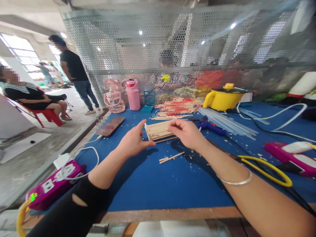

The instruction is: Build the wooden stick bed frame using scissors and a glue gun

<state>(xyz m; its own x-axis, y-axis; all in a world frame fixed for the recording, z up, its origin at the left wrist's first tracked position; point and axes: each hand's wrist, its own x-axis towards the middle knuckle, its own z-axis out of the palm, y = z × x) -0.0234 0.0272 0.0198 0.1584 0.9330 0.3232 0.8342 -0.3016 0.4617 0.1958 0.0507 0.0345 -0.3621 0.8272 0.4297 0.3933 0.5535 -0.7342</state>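
A small frame of pale wooden sticks [159,129] sits between my two hands above the blue table. My left hand [133,138] is at its left end, thumb and fingers spread apart. At the right end, my right hand [185,131] has thumb and fingers pinched together on the stick frame. A couple of loose sticks [172,157] lie on the table just below the frame. Behind it is a pile of sticks with red paper bands [175,107]. A blue glue gun [211,126] lies to the right of my right hand.
On the blue table [148,184] are a phone [111,126], a pink bottle [132,94], a clear jug [115,98], a yellow pot [224,98], clear glue sticks [229,121], yellow-handled scissors [266,169] and a purple power strip [55,184]. A mesh screen stands behind; people are beyond.
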